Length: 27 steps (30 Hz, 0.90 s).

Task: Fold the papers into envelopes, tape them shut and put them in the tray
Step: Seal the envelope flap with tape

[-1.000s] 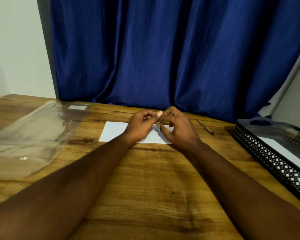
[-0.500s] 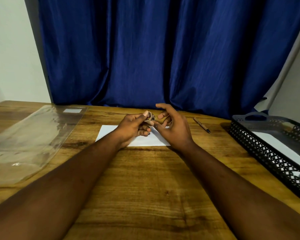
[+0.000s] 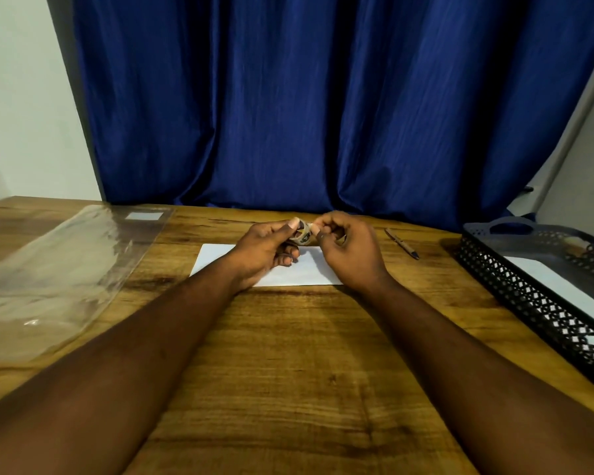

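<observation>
Above the folded white paper envelope (image 3: pixel 288 269), which lies flat near the middle of the far edge of the wooden bench (image 3: pixel 306 371), the left hand (image 3: pixel 264 252) pinches a small, nearly spent roll of clear tape (image 3: pixel 302 233) between thumb and fingers. The right hand (image 3: pixel 350 252) is curled, its thumb and forefinger nipped together at the roll's rim, apparently on the loose end; the tape itself is too thin to make out.

The step looks to be drawing off a strip to seal the flap. Done well, the left hand keeps the roll steady while the right pulls straight and level, so the strip neither twists nor sticks to itself.

The black lattice plastic tray (image 3: pixel 528 303) waits at the right edge, 1 white sheet (image 3: pixel 559 286) already inside. A brown pen (image 3: pixel 401 243) lies between envelope and tray.
</observation>
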{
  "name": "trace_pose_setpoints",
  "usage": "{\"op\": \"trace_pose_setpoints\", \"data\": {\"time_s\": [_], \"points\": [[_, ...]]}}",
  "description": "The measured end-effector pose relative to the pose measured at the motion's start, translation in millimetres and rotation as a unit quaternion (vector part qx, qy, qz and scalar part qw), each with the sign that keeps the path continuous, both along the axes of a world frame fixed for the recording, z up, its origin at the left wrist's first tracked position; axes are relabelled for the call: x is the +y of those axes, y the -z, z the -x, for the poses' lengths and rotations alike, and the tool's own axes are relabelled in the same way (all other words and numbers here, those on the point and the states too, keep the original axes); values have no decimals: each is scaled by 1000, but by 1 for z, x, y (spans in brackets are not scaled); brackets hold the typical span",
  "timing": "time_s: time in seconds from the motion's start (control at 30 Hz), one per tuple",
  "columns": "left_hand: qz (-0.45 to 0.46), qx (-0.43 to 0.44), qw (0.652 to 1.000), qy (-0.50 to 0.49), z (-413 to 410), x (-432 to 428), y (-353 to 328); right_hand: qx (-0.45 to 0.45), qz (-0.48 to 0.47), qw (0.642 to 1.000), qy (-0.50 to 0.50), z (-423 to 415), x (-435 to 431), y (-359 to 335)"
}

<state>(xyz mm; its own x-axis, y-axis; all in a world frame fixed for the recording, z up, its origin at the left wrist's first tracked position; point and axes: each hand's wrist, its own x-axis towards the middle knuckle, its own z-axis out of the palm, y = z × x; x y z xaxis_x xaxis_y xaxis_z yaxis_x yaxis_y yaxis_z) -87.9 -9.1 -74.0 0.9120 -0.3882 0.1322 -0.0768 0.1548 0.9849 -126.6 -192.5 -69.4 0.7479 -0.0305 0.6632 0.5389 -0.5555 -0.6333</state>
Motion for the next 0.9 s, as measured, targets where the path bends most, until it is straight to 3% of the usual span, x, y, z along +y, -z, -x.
{"op": "trace_pose_setpoints", "data": {"time_s": [0.23,0.4,0.67,0.77,0.9], "points": [[-70,-54,996,4,-1,-6,4,52,-129,990,35,-3,-6,-4],[-64,-60,996,10,1,-4,2,142,-307,941,-4,-9,-13,-10],[-7,-11,1000,20,1,0,0,227,-220,941,-122,1,-22,-13],[-12,-9,999,29,1,0,-1,209,-175,955,-119,3,-17,-11],[-22,-17,999,37,6,-4,-2,215,-205,949,-106,4,-16,-10]]}}
